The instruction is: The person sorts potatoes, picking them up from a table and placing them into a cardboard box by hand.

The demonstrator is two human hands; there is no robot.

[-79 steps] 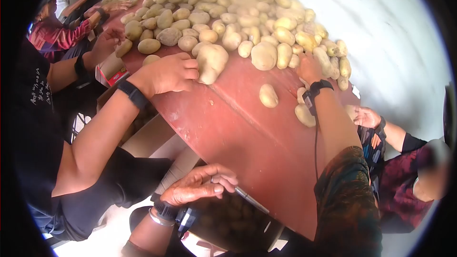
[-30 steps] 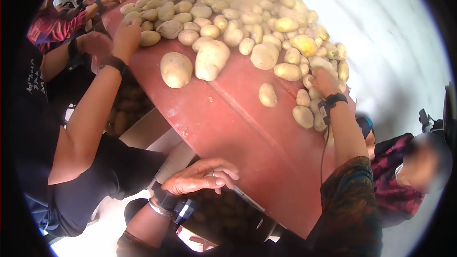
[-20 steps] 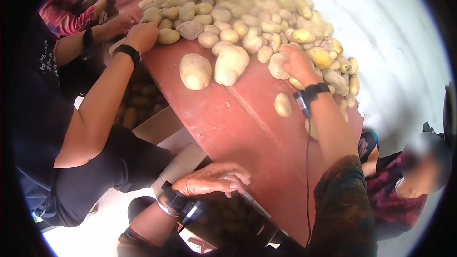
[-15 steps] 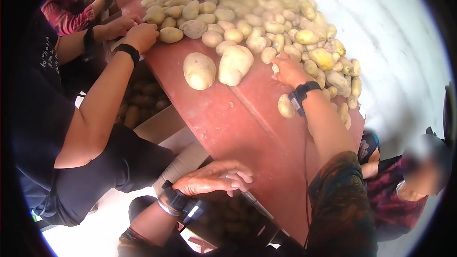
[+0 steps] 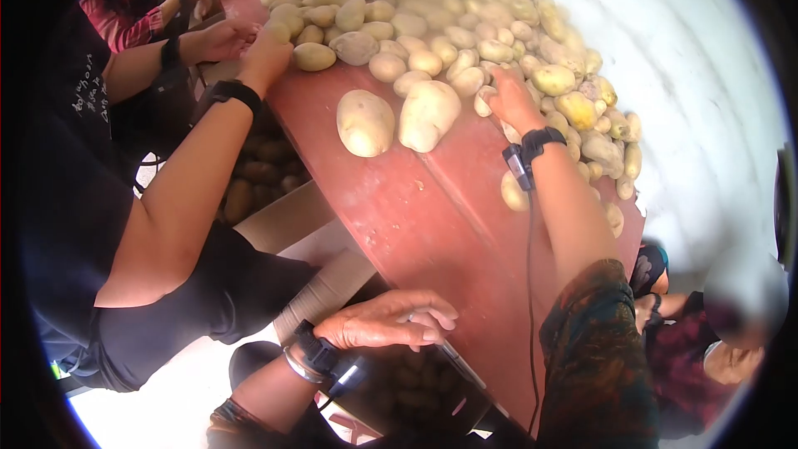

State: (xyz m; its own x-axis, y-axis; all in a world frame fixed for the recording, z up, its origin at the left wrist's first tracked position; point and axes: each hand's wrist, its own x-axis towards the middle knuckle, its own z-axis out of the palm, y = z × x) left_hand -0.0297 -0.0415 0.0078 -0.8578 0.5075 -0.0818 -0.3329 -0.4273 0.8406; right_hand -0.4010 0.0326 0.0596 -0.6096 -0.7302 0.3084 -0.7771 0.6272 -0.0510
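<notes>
My right hand [image 5: 514, 101] reaches into the edge of a heap of potatoes [image 5: 495, 51] on a red tabletop [image 5: 416, 224]. Its fingers are curled around a pale potato [image 5: 483, 101], partly covered by the hand. Two large potatoes, one oval [image 5: 366, 123] and one broader [image 5: 429, 116], lie to the left of it. Below my right wrist rests a single potato [image 5: 514, 191]. My left hand [image 5: 391, 320] hovers over the near edge of the table, palm sideways, fingers loosely bent and holding nothing.
On the left, a co-worker's hand [image 5: 268, 58] is at the heap beside a potato [image 5: 315, 56]. More potatoes [image 5: 258, 170] lie below the table edge. Another person [image 5: 706, 357] is at the lower right. A cable [image 5: 532, 308] runs from my right wrist.
The view has shifted slightly, so the table and potatoes appear further right. My right hand has moved a little farther into the heap. My left hand keeps its loose pose.
</notes>
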